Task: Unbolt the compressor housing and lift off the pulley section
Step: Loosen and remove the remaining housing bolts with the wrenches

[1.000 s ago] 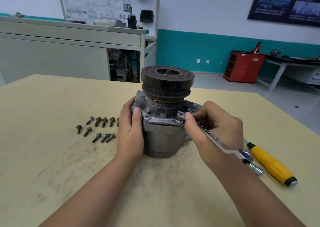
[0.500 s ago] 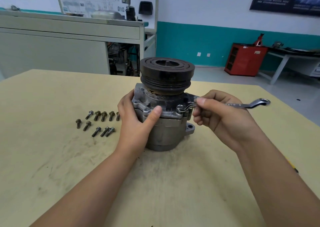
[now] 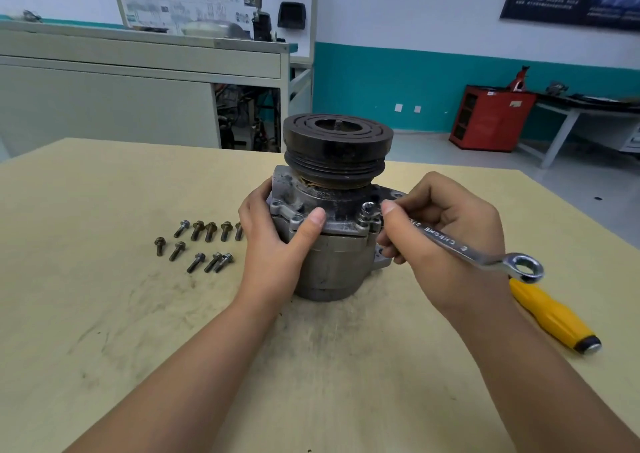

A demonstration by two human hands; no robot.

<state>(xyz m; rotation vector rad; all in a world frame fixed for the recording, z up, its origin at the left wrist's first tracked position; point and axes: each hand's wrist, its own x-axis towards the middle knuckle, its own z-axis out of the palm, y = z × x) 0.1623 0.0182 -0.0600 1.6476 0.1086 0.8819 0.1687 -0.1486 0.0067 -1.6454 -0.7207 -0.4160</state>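
Bolts [image 3: 201, 244] left of compressor [image 3: 332, 231], screwdriver [image 3: 554, 317] right, all on table [image 3: 104, 348].

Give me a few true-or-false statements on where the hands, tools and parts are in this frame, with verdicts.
1. The left hand grips the compressor housing. True.
2. The wrench lies loose on the table. False: the right hand holds it, with its ring end on a bolt in the housing flange.
3. The pulley lies beside the housing. False: it sits on top of it.
4. Loose bolts lie on the table left of the housing. True.
5. The right hand holds the yellow-handled screwdriver. False: it lies on the table beside the right forearm.
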